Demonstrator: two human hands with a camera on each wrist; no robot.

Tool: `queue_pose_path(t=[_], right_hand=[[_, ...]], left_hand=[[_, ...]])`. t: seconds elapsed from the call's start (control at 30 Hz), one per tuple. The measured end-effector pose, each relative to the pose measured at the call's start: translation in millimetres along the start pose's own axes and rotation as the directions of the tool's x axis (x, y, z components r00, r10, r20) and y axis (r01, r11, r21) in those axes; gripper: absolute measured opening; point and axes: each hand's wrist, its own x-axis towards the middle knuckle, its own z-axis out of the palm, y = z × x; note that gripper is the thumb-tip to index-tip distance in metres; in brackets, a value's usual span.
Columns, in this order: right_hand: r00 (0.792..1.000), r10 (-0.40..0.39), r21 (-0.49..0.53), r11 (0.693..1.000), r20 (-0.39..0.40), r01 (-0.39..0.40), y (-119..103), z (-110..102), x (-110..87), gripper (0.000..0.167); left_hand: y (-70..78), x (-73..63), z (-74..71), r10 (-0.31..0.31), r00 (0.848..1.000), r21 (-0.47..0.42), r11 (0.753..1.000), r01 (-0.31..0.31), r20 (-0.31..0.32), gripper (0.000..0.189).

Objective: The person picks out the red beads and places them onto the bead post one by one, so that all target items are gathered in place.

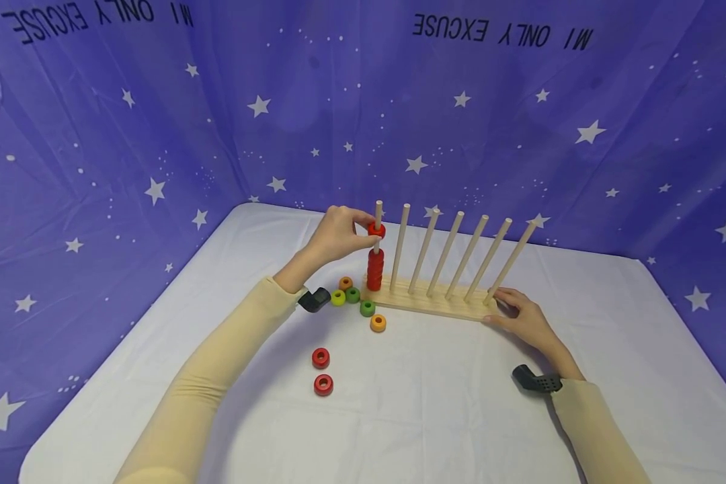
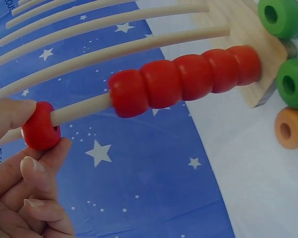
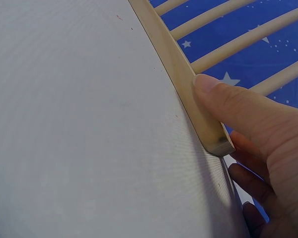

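Note:
My left hand pinches a red wooden bead between thumb and fingers. That bead is threaded on the upper part of the leftmost peg, whose tip pokes out above it. Lower on the same peg sits a stack of several red beads, with bare peg between stack and held bead. The pegs rise from a long wooden base. At the base's right end, my right hand grips it, with the thumb on the front edge and the fingers behind, partly hidden.
Near the base's left end lie green beads, a yellow-green bead, an orange bead and a yellow-orange bead. Two red beads lie closer on the white cloth. A purple star-patterned curtain stands behind.

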Motion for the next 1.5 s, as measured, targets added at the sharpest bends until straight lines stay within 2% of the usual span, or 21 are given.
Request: queue_pose_path(t=[0.23, 0.7, 1.03, 1.5], right_hand=[[1.000, -0.006, 0.006, 1.000, -0.004, 0.006, 1, 0, -0.6, 0.072], [1.000, -0.003, -0.002, 1.000, -0.002, 0.003, 1, 0, 0.9, 0.073], [1.000, -0.003, 0.008, 1.000, -0.005, 0.003, 0, 0, 0.3, 0.073], [1.000, 0.009, 0.010, 1.000, 0.004, -0.009, -2, -1, -0.1, 0.073]], left_hand=[[-3.6, -1.6, 6.6, -0.034, 0.999, -0.003, 0.999, 0.034, 0.029, 0.032], [-14.4, -3.7, 19.5, -0.040, 0.998, 0.006, 0.999, 0.039, 0.038, 0.027], [-18.9, -4.5, 23.9, -0.024, 0.999, 0.017, 1.000, 0.023, 0.043, 0.030], [-22.4, -8.3, 25.1, -0.033, 0.998, 0.015, 0.999, 0.033, 0.059, 0.033]])
